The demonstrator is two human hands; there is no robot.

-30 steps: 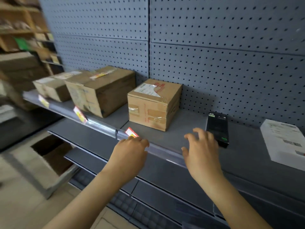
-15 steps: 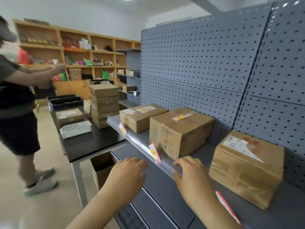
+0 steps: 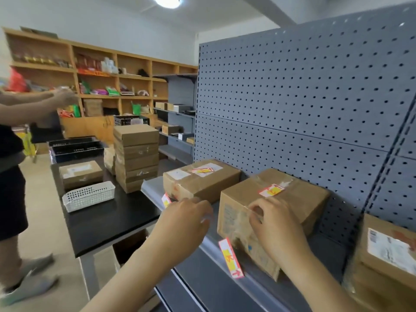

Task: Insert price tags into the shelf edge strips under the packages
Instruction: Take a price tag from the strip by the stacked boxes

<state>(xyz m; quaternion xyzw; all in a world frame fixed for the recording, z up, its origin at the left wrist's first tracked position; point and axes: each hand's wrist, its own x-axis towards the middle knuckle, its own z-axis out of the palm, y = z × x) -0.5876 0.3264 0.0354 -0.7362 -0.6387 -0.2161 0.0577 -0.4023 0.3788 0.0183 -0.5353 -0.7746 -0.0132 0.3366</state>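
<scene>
Three cardboard packages stand on the grey shelf: a far one, a middle one and a near one at the right edge. The clear edge strip runs along the shelf front. One red-and-yellow price tag sits tilted in the strip under the middle package, and another is under the far package. My left hand hovers over the strip between the two tags, fingers bent down and hidden. My right hand rests against the middle package's front, fingers loosely curled, with nothing seen in them.
A black table to the left of the shelf carries a white basket, a stack of flat boxes and black crates. A person stands at the far left. Grey pegboard backs the shelf.
My view has swung left along the shelf, away from the near package. Both hands have moved left with it, to the middle package and the strip beside it.
</scene>
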